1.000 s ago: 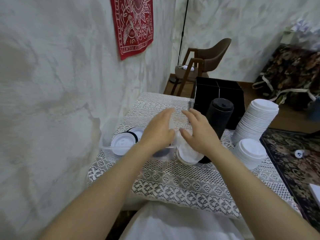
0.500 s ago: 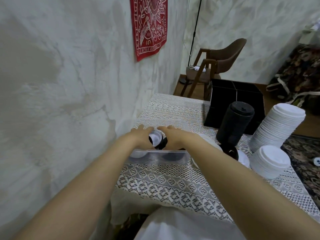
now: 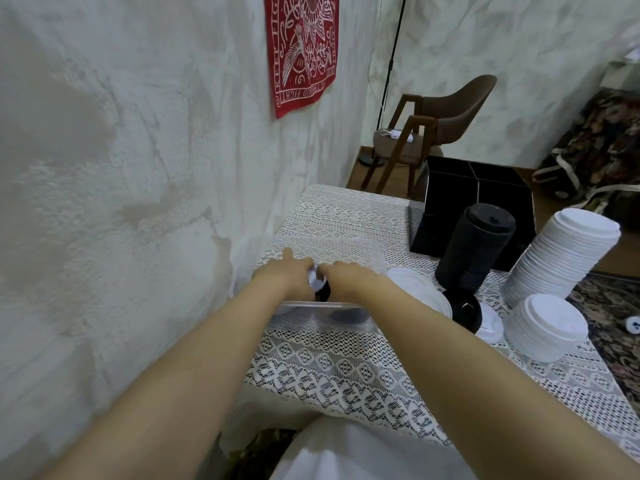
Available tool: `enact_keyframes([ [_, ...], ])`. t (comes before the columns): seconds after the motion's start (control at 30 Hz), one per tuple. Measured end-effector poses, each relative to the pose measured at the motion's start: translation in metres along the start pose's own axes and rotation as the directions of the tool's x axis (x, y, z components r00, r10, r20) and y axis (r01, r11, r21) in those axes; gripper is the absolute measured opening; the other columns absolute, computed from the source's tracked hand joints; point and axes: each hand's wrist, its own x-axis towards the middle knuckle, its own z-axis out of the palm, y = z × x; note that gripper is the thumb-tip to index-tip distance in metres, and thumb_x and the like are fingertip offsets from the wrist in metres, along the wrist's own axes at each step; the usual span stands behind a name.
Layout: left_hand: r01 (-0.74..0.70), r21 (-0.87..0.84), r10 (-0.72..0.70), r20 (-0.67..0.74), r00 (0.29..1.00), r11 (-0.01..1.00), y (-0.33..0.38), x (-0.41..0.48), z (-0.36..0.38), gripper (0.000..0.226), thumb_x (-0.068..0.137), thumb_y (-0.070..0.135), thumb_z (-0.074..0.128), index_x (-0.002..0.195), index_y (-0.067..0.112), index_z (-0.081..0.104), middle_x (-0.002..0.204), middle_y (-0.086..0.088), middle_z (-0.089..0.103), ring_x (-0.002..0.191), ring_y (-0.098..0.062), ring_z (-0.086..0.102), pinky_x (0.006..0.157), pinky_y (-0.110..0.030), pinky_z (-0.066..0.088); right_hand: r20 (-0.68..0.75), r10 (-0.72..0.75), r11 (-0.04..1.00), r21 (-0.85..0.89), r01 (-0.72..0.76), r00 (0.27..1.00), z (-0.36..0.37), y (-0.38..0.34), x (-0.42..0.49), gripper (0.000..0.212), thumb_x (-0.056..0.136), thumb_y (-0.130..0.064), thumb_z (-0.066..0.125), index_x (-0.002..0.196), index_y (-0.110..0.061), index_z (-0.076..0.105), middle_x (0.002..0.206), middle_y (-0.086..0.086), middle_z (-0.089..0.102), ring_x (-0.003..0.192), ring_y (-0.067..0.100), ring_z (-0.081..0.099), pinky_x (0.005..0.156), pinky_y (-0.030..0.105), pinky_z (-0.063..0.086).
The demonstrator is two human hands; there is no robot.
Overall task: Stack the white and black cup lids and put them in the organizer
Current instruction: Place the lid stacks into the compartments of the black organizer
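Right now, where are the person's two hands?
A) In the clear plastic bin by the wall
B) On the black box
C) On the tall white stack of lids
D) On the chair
A: the left hand and right hand both reach into the clear bin, either side of a white lid.

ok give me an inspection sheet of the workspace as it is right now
surface: table, lace-covered, against the wall.
job's things: clear bin; black stack; tall white stack; short white stack; organizer behind.
clutter: loose white lid and black lid right of the bin.
hands: left hand and right hand in the bin, on a white lid; grip hidden.
cables: power strip on the chair; dark cord up the wall.
surroundings: red banner, rug.
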Motion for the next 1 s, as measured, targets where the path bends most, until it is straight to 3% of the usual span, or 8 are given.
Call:
enact_keyframes([
  [0.23,0.005,-0.007,-0.005,-0.051,0.999,1.000,0.001,-0.012,-0.016,0.070,0.075,0.056,0.066,0.137,0.036,0.041,0.138,-0.009,0.028,0.119,-0.035,0.047,0.094,-0.046,0.046,-0.121,-0.040,0.998,-0.059,0.033,0.992,-0.017,0.001,-0.011,0.064,0.081,-0.052,0.068,0.134,-0.025,0.044,0.125,0.006,0.052,0.115,0.031,0.052,0.091,0.043,0.048],
  [0.4,-0.025,-0.002,0.024,-0.144,0.989,1.000,0.014,-0.023,-0.039,0.063,0.077,0.050,0.064,0.134,0.035,0.043,0.144,-0.011,0.025,0.124,-0.036,0.042,0.093,-0.044,0.045,-0.193,-0.046,0.996,-0.081,0.030,0.980,-0.041,0.005,-0.032,0.068,0.075,-0.047,0.074,0.134,-0.027,0.045,0.113,0.003,0.050,0.109,0.028,0.051,0.085,0.042,0.047],
  [0.5,-0.045,-0.016,0.041,-0.183,0.982,0.999,0.026,-0.032,-0.048,0.064,0.076,0.050,0.066,0.135,0.037,0.042,0.136,-0.011,0.029,0.121,-0.035,0.042,0.090,-0.042,0.045,-0.232,-0.050,0.998,-0.058,0.038,0.972,-0.052,0.009,-0.048,0.064,0.076,-0.042,0.074,0.131,-0.027,0.046,0.102,-0.001,0.043,0.099,0.026,0.050,0.079,0.039,0.047],
  [0.63,-0.069,-0.043,0.057,-0.229,0.972,0.997,0.044,-0.045,-0.057,0.060,0.080,0.052,0.062,0.135,0.039,0.042,0.127,-0.010,0.032,0.115,-0.035,0.045,0.086,-0.041,0.045,-0.262,-0.053,0.998,-0.034,0.046,0.964,-0.061,0.016,-0.069,0.065,0.076,-0.040,0.075,0.132,-0.025,0.046,0.107,0.002,0.048,0.103,0.029,0.053,0.082,0.040,0.049],
  [0.87,-0.073,-0.088,0.044,-0.293,0.955,0.993,0.066,-0.066,-0.067,0.056,0.082,0.053,0.060,0.133,0.038,0.043,0.132,-0.010,0.029,0.119,-0.034,0.043,0.082,-0.039,0.041,-0.358,-0.076,0.997,-0.008,0.078,0.931,-0.069,0.022,-0.096,0.064,0.075,-0.035,0.076,0.132,-0.022,0.048,0.104,0.004,0.050,0.098,0.028,0.052,0.077,0.035,0.044],
  [1.0,-0.086,-0.105,0.047,-0.324,0.945,0.991,0.074,-0.075,-0.072,0.055,0.081,0.054,0.059,0.131,0.038,0.045,0.133,-0.010,0.029,0.119,-0.035,0.042,0.092,-0.047,0.044,-0.387,-0.076,0.997,-0.038,0.067,0.919,-0.075,0.024,-0.109,0.066,0.074,-0.034,0.076,0.133,-0.023,0.047,0.108,0.005,0.053,0.099,0.029,0.054,0.079,0.038,0.047],
])
